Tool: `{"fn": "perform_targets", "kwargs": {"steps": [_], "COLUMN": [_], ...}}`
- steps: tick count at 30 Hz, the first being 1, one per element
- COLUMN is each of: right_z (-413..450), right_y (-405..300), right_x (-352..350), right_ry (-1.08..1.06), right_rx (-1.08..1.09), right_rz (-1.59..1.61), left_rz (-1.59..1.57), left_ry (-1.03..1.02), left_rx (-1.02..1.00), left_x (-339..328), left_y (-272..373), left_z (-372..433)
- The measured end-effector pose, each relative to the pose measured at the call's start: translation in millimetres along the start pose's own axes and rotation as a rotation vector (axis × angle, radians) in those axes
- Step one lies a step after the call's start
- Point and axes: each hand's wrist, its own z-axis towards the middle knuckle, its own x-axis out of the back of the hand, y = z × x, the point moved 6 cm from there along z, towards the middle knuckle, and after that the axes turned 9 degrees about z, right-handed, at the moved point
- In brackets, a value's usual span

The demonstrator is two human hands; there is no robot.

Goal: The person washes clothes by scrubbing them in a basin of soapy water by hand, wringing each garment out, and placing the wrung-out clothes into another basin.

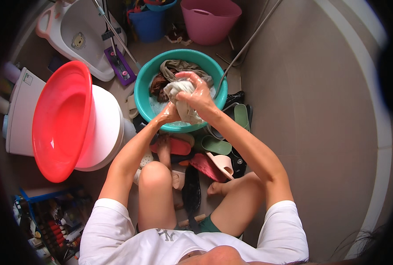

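Over a teal plastic basin, my two hands hold a wet, bunched, off-white cloth. My right hand is on its upper right side, with the thumb across the cloth and the fingers curved above it. My left hand grips it from the lower left, its fingers partly hidden behind the cloth. Both hands look wet and sudsy. In the basin lie a grey-beige cloth and a dark brown cloth in foamy water. A grey hose reaches over the basin's right rim.
Slippers crowd the floor below the basin, among them a green slipper and a pink slide. A red basin leans on the white toilet at left. A purple flat mop, baby bathtub and pink tub stand beyond.
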Motion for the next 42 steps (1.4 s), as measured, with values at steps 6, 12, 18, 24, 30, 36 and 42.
{"fn": "perform_targets", "kwargs": {"steps": [6, 12, 18, 24, 30, 36, 42], "right_z": [-34, -74, -43, -8, -6, -6, -17], "right_y": [-51, 54, 73, 78, 78, 73, 67], "right_x": [16, 53, 22, 28, 31, 16, 11], "right_ry": [0.23, 0.532, 0.246, 0.302, 0.418, 0.227, 0.151], "right_rx": [0.181, -0.293, -0.381, -0.159, -0.182, -0.239, -0.28], "right_rz": [0.337, 0.445, 0.781, 0.88, 0.976, 1.085, 0.937], "left_rz": [-0.949, -1.059, -1.324, -1.108, -0.896, -1.318, -1.142], "left_ry": [0.197, 0.603, 0.54, 0.498, 0.102, 0.065, 0.526], "left_rx": [0.154, 0.175, 0.149, 0.218, 0.036, -0.134, 0.121], "left_x": [37, 64, 54, 61, 71, 65, 81], "left_y": [40, 48, 38, 49, 31, 64, 70], "left_z": [23, 20, 9, 14, -11, 6, 18]}}
